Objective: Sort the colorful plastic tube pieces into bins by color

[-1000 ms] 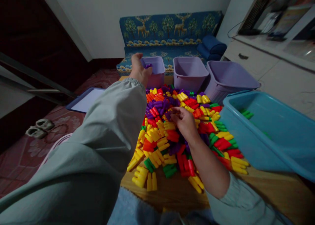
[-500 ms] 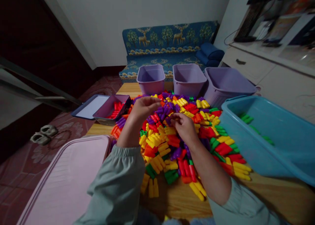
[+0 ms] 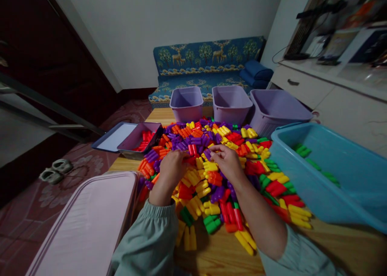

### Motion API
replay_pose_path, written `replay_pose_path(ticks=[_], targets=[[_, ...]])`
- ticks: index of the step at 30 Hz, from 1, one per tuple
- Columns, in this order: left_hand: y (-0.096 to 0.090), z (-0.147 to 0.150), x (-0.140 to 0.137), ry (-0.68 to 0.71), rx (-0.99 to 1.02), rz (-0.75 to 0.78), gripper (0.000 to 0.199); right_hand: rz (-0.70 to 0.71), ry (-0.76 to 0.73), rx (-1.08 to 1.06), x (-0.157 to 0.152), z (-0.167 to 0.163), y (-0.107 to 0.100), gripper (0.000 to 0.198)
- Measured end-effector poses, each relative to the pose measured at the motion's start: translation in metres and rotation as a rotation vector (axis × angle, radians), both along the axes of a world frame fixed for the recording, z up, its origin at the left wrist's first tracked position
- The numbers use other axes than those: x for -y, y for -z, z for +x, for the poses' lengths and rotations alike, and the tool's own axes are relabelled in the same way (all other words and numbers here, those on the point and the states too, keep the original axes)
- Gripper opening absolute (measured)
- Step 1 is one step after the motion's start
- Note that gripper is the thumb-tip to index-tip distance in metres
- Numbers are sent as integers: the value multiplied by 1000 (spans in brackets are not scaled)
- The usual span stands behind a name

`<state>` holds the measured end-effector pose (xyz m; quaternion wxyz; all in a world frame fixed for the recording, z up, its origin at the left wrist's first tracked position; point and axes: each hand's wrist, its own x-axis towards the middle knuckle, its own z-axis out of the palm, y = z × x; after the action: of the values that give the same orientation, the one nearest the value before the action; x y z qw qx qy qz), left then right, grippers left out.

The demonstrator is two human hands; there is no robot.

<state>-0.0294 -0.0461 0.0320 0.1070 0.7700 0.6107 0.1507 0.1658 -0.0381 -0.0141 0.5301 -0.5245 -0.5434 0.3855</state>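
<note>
Plastic blocks (image 3: 211, 166) heaped mid-frame; purple piece (image 3: 207, 154) pinched by right hand (image 3: 227, 163); left hand (image 3: 171, 169) half-curled, hold cannot be told. Others could be scattered if brushed.

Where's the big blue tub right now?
The blue tub is on the right of the head view, next to the rightmost purple bin and the colourful pieces.

The blocks (image 3: 211, 166) are showing glossy plastic, the blue tub (image 3: 298, 171) smooth plastic, the worktop (image 3: 223, 252) wood, the sofa (image 3: 193, 60) matt cloth.
</note>
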Motion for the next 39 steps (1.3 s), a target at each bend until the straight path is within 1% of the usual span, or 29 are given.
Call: replay_pose_path(ticks=[2,4,5,6,8,10,13,15,19,23,24,26,28,29,31,32,33,34,35,36,37,39], targets=[[2,0,-7,-69,176,-28,25,0,3,5,-1,0,1,23],[3,2,-15,-117,341,-58,31,-3,1,9,-1,0,3,22],[3,4,-20,-135,381,-64,33,-3,-3,11,-2,0,3,21],[3,6,-23,-151,384,-54,34,-3,-8,11,-2,0,4,21],[3,11,-29,-172,318,12,32,-2,-13,11,-2,0,4,20],[6,16,-31,-153,223,79,27,1,-16,14,-1,0,3,18],[11,20,-30,-103,164,107,21,2,-18,12,0,0,2,16],[16,21,-28,-78,182,130,19,-1,-22,6,0,0,1,15],[23,20,-26,-14,267,197,23,4,-15,25,-1,0,2,15],[25,20,-26,15,301,209,37,23,-13,61,0,0,2,16],[26,20,-26,20,318,210,39,26,-15,66,0,0,2,16],[26,20,-27,2,399,184,34,26,-18,71,0,0,1,16],[24,18,-29,-104,601,86,29,23,-18,73,1,1,0,16],[22,16,-30,-185,761,21,29,20,-20,72,1,1,0,16],[16,9,-32,-351,1168,-70,29,15,-22,66,1,1,0,17],[12,4,-34,-408,1386,-67,26,13,-22,62,1,1,-1,16],[8,-3,-35,-456,1590,-28,21,13,-20,59,1,0,-1,15],[4,-10,-36,-486,1767,37,13,12,-18,56,1,0,-1,14],[0,-17,-37,-549,1911,76,6,12,-17,56,1,0,-1,13],[-3,-25,-38,-616,2012,80,8,13,-15,58,1,0,-1,13],[-5,-32,-40,-668,2059,71,12,14,-13,60,1,-1,-1,13],[-7,-44,-43,-683,2055,42,15,19,-13,64,1,-1,0,13]])
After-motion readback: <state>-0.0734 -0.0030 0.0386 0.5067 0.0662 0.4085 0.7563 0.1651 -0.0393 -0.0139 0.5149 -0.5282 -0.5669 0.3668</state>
